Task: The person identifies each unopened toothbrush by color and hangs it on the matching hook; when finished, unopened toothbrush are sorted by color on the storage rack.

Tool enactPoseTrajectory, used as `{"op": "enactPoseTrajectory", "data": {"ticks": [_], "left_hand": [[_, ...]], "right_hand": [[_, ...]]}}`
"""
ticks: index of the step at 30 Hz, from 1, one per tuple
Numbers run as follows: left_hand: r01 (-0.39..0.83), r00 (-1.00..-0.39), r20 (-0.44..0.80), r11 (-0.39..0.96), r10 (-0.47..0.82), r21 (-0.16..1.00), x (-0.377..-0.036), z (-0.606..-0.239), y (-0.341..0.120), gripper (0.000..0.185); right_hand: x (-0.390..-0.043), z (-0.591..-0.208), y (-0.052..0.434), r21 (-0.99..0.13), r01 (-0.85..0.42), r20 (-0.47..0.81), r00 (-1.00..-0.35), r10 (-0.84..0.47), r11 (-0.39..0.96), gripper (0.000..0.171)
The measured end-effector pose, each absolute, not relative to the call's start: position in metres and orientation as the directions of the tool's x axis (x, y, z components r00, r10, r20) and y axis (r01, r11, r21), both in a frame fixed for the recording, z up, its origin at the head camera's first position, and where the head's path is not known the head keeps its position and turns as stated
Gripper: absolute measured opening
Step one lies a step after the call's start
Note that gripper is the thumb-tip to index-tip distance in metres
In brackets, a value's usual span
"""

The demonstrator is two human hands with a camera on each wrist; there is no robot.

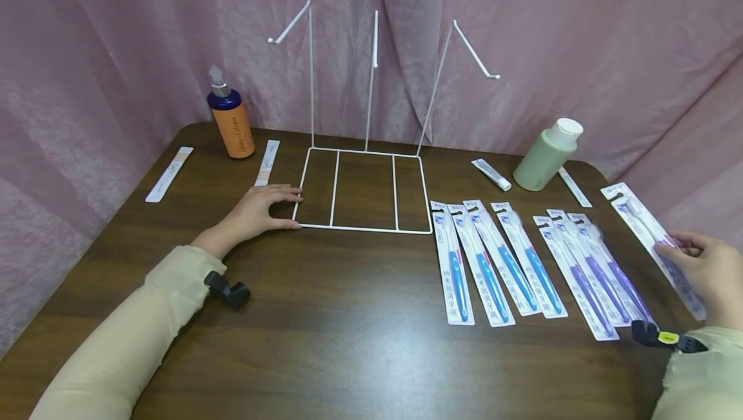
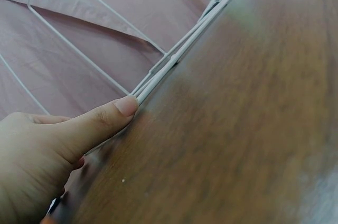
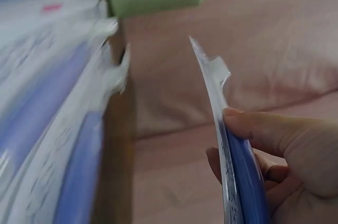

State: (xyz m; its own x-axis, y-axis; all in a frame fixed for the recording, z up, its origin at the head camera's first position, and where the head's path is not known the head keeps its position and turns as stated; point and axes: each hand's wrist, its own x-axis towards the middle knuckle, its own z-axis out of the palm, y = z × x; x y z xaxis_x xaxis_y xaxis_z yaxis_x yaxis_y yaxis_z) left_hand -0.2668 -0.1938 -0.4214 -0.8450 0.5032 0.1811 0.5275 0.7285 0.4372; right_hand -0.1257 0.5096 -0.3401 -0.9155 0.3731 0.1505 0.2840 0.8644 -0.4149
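Note:
My right hand (image 1: 705,268) pinches a packaged purple toothbrush (image 1: 635,217) between thumb and fingers, at the table's right edge. In the right wrist view this toothbrush pack (image 3: 217,94) is seen edge-on, its blister side toward the palm. My left hand (image 1: 255,213) rests at the left side of a white wire rack (image 1: 366,229), with the thumb at its front corner and the fingers over the side bar. Three uprights with hooks rise from the rack's back. Nearest the right hand lie several purple toothbrush packs (image 1: 580,271); left of them are several blue toothbrush packs (image 1: 490,259).
An orange pump bottle (image 1: 233,126) stands at the back left between two white paper strips. A green bottle (image 1: 542,159) with a white cap is at the back right, beside a small white tube (image 1: 491,175) and another white strip (image 1: 574,186). Pink curtains (image 1: 522,33) hang behind the table.

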Motion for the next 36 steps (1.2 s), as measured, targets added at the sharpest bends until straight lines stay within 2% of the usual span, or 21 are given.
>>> {"op": "enactPoseTrajectory", "data": {"ticks": [2, 4, 5, 7, 9, 10, 20, 32, 36], "left_hand": [[0.53, -0.844, 0.184, 0.726, 0.504, 0.438, -0.267, -0.422, -0.194, 0.061], [0.531, -0.843, 0.186, 0.725, 0.505, 0.438, -0.267, -0.422, -0.194, 0.06], [0.531, -0.843, 0.185, 0.726, 0.505, 0.437, -0.267, -0.421, -0.194, 0.06], [0.532, -0.842, 0.184, 0.725, 0.507, 0.436, -0.267, -0.421, -0.193, 0.06], [0.536, -0.84, 0.185, 0.724, 0.51, 0.434, -0.268, -0.42, -0.193, 0.06], [0.537, -0.839, 0.185, 0.724, 0.512, 0.433, -0.268, -0.42, -0.193, 0.06], [0.551, -0.831, 0.2, 0.716, 0.519, 0.429, -0.267, -0.42, -0.194, 0.06], [0.553, -0.829, 0.203, 0.711, 0.521, 0.435, -0.266, -0.42, -0.194, 0.06], [0.56, -0.825, 0.211, 0.707, 0.524, 0.432, -0.266, -0.421, -0.194, 0.06]], "right_hand": [[-0.128, -0.332, 0.503, -0.469, 0.251, 0.181, -0.911, 0.371, 0.847, 0.036], [-0.131, -0.323, 0.495, -0.553, 0.199, 0.215, -0.904, 0.37, 0.809, 0.012], [-0.133, -0.319, 0.491, -0.592, 0.161, 0.243, -0.899, 0.365, 0.79, 0.013], [-0.136, -0.31, 0.482, -0.653, 0.079, 0.299, -0.887, 0.352, 0.753, 0.035], [-0.139, -0.302, 0.472, -0.705, -0.005, 0.352, -0.871, 0.344, 0.71, 0.049], [-0.14, -0.297, 0.467, -0.717, -0.033, 0.371, -0.863, 0.342, 0.696, 0.05], [-0.154, -0.264, 0.411, -0.727, -0.01, 0.395, -0.824, 0.406, 0.687, 0.029], [-0.175, -0.25, 0.345, -0.724, -0.18, 0.522, -0.774, 0.358, 0.666, 0.031], [-0.179, -0.253, 0.326, -0.727, -0.222, 0.535, -0.776, 0.334, 0.65, 0.033]]}}
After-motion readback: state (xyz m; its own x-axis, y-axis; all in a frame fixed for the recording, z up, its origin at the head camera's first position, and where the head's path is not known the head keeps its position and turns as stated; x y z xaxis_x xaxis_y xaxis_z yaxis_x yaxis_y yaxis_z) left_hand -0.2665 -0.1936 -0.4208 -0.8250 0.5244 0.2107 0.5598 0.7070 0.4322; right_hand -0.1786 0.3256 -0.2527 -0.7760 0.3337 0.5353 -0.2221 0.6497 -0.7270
